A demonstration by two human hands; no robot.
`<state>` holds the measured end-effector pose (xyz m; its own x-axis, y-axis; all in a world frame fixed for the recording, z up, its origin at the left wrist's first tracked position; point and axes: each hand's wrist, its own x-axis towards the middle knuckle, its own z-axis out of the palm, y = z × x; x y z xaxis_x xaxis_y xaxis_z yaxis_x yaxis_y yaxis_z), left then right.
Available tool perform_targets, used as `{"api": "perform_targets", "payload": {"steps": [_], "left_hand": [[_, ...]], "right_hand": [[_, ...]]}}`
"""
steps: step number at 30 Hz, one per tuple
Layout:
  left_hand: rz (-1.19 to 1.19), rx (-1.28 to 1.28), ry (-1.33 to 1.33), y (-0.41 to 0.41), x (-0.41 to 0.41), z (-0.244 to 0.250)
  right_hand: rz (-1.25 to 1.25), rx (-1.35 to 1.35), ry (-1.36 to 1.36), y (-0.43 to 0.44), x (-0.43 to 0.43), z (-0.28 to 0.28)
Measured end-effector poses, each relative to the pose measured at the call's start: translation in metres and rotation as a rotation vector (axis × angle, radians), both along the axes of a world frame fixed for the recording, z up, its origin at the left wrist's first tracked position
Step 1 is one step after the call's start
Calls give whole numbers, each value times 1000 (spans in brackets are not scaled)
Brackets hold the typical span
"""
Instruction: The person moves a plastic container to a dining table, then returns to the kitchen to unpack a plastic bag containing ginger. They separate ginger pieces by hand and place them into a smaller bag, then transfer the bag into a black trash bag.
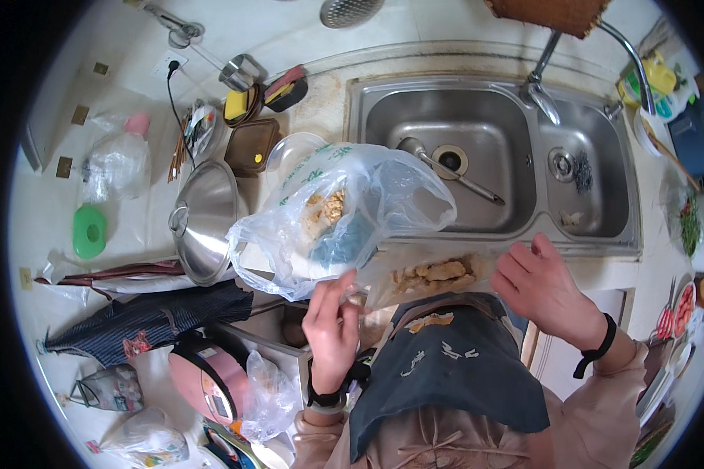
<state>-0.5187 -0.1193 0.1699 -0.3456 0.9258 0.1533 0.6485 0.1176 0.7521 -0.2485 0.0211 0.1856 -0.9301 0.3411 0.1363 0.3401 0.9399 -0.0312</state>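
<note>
My left hand (pixel 331 328) holds the gathered left end of a clear plastic bag (pixel 384 284) with brown lumpy food (pixel 437 274) inside. The bag stretches sideways in front of me, along the counter's front edge. To its right is my right hand (pixel 528 281), its fingers curled; whether it grips the bag's other end, I cannot tell. Just beyond my left hand, a large translucent white carrier bag (pixel 405 193) with green printing lies open on the counter. Golden-brown crumbly food (pixel 328 208) and something bluish show through it.
Behind is a steel double sink (pixel 475 140) with a ladle (pixel 454 176) lying in it. A domed steel lid (pixel 208 223) stands left of the carrier bag. A pink rice cooker (pixel 205 381) sits lower left. Red food fills a bowl (pixel 685 308) at the far right.
</note>
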Motion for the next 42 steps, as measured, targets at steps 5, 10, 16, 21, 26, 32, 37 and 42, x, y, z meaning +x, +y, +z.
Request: {"api": "perform_targets", "payload": {"steps": [5,10,16,21,26,32,37,42], "left_hand": [[-233,137,350,10,7,6],[-291,-12,-256,29,24,-5],[-82,187,-833,22,13,-27],[191,206,-928,17,-2,-29],[262,203,-894,6,1,-29],[237,221,-904,1,1,-41],[184,179,-959,-1,-12,-47],[117,197,-1020,-4,-27,-53]], "right_hand": [[-86,35,207,-31,14,-4],[-345,-6,408,-41,13,-16],[-452,-350,571,-15,-2,-16],[-8,-314,689,18,-99,-34],[172,-534,318,52,-253,-118],[115,-766,221,64,-347,-183],[77,-669,126,77,-370,-232],[82,-816,154,88,-365,-251]]}}
